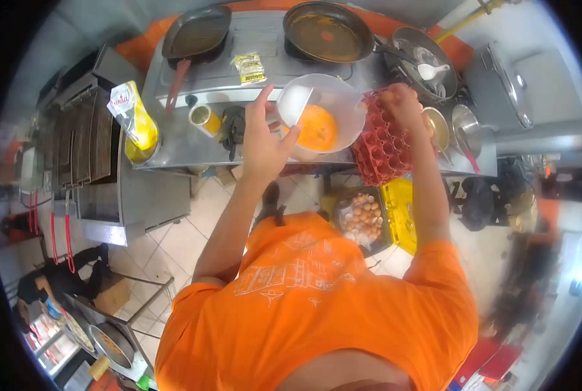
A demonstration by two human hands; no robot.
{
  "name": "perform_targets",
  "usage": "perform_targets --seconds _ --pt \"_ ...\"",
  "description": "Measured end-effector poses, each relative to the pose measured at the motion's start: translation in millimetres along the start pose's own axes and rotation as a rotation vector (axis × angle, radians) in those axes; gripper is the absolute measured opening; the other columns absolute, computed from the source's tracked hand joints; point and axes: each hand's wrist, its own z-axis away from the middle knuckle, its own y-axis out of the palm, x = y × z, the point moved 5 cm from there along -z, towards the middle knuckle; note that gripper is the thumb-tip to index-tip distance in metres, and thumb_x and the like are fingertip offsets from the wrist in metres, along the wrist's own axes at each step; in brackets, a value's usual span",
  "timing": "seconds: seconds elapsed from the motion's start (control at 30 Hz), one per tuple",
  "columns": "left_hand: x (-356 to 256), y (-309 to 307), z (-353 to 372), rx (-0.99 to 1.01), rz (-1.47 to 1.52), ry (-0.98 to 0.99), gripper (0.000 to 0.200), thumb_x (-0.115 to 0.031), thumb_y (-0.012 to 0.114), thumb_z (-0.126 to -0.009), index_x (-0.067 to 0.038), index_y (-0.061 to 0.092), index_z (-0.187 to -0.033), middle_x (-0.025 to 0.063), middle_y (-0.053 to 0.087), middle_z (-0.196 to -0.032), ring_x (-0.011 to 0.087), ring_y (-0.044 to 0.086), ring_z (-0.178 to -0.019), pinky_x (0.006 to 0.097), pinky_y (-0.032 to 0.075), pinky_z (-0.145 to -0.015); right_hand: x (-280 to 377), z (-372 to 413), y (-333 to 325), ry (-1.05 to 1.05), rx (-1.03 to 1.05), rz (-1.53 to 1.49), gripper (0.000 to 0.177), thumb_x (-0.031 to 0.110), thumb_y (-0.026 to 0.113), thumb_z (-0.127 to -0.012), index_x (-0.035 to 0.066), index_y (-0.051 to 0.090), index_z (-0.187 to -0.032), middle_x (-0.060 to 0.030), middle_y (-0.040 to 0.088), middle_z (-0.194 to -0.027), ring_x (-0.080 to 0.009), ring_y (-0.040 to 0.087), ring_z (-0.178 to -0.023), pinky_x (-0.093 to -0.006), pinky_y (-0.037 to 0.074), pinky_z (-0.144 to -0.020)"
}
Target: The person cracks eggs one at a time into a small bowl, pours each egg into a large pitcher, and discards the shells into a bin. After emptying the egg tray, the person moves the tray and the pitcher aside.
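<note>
A clear plastic bowl (349,107) with orange beaten-looking egg (318,128) in it stands at the counter's front edge. My left hand (265,140) is at the bowl's left side, thumb and fingers around a white half-round piece (294,106) that overlaps the bowl. To the right, a red egg tray (385,146) leans by the bowl. Over the tray's upper part, my right hand (405,104) has its fingers bent together; what they hold is too small to make out.
Behind are two dark pans (196,32) (328,32) and a yellow packet (250,68). Metal bowls (467,127) stand right, a yellow pouch (134,120) left. Below, a crate holds eggs (362,218). Another person (56,287) is at lower left.
</note>
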Motion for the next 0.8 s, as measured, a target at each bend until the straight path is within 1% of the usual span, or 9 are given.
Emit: perform_targets --seconds 0.07,0.17,0.23,0.3,0.33,0.43,0.53,0.63,0.8 --pt "10.0 -2.8 -0.5 -0.020 0.097 -0.047 0.084 -0.003 0.077 -0.080 -0.008 0.033 -0.150 0.0105 0.046 -0.116 0.0219 0.053 -0.112 0.0336 0.057 -0.091 -1.6 28.3 -22.4 0.223 -0.460 -0.881 0.030 0.008 0.063 -0.092 0.007 0.058 -0.122 -0.0052 0.067 -0.096 -0.0186 0.067 -0.087 -0.0308 0.055 -0.072" --pt "17.9 4.1 0.7 -0.022 0.265 -0.126 0.085 -0.004 0.077 -0.081 -0.006 0.029 -0.151 0.0103 0.046 -0.116 0.0210 0.054 -0.112 0.0336 0.057 -0.091 97.0 74.9 -58.4 0.159 -0.241 -0.727 0.028 0.009 0.062 -0.096 0.005 0.054 -0.123 -0.0022 0.063 -0.094 -0.0092 0.062 -0.082 -0.0240 0.052 -0.069" --pt "19.7 9.5 -2.0 -0.015 0.328 -0.158 0.085 -0.005 0.077 -0.082 -0.006 0.028 -0.151 0.0104 0.045 -0.116 0.0208 0.054 -0.112 0.0340 0.057 -0.092 153.7 102.4 -60.3 0.188 -0.192 -0.943 0.025 0.010 0.059 -0.098 0.006 0.052 -0.122 -0.0034 0.062 -0.091 -0.0089 0.062 -0.076 -0.0246 0.051 -0.065" --pt "18.8 17.2 -3.3 -0.020 0.377 -0.166 0.084 -0.007 0.077 -0.082 -0.005 0.028 -0.151 0.0104 0.045 -0.116 0.0218 0.056 -0.113 0.0347 0.057 -0.091 202.7 121.0 -71.2 -0.150 -0.377 -0.563 0.026 0.010 0.062 -0.096 0.005 0.054 -0.120 -0.0099 0.062 -0.096 -0.0209 0.065 -0.080 -0.0345 0.053 -0.068" --pt "16.3 21.5 -4.1 -0.008 0.377 -0.168 0.084 -0.007 0.077 -0.082 -0.005 0.028 -0.151 0.0104 0.045 -0.116 0.0218 0.056 -0.113 0.0347 0.057 -0.091 215.8 126.1 -66.5 -0.187 -0.397 -0.505 0.031 0.009 0.065 -0.093 0.005 0.055 -0.122 -0.0154 0.060 -0.105 -0.0319 0.065 -0.085 -0.0384 0.053 -0.073" --pt "12.7 29.3 -5.8 -0.028 0.367 -0.173 0.082 -0.008 0.077 -0.084 -0.006 0.028 -0.150 0.0111 0.045 -0.115 0.0228 0.056 -0.114 0.0340 0.057 -0.089 225.4 125.4 -50.1 -0.117 -0.252 -0.303 0.035 0.008 0.067 -0.091 0.005 0.055 -0.124 -0.0175 0.059 -0.109 -0.0375 0.064 -0.089 -0.0382 0.053 -0.075" --pt "22.5 39.1 -8.3 -0.005 0.395 -0.146 0.080 -0.009 0.075 -0.086 -0.006 0.028 -0.150 0.0127 0.046 -0.117 0.0235 0.057 -0.114 0.0339 0.057 -0.088 218.8 119.8 -58.8 -0.086 -0.310 -0.392 0.031 0.009 0.065 -0.094 0.005 0.054 -0.123 -0.0139 0.059 -0.105 -0.0271 0.065 -0.087 -0.0345 0.052 -0.076" --pt "26.3 58.2 -2.3 0.107 0.471 -0.276 0.079 -0.010 0.074 -0.087 -0.007 0.027 -0.150 0.0148 0.048 -0.119 0.0236 0.058 -0.113 0.0349 0.057 -0.089 199.6 119.0 -83.8 0.051 -0.282 -0.952 0.030 0.007 0.060 -0.098 0.006 0.050 -0.126 -0.0060 0.056 -0.106 -0.0104 0.055 -0.091 -0.0280 0.049 -0.079" --pt "0.4 98.0 17.5 0.350 0.802 -0.561 0.074 -0.014 0.070 -0.093 -0.008 0.025 -0.151 0.0145 0.050 -0.122 0.0239 0.060 -0.112 0.0381 0.058 -0.091 191.9 113.5 -126.3 -0.005 -0.141 -0.842 0.038 0.006 0.062 -0.095 0.004 0.047 -0.129 -0.0098 0.058 -0.113 -0.0149 0.056 -0.103 -0.0283 0.049 -0.084"
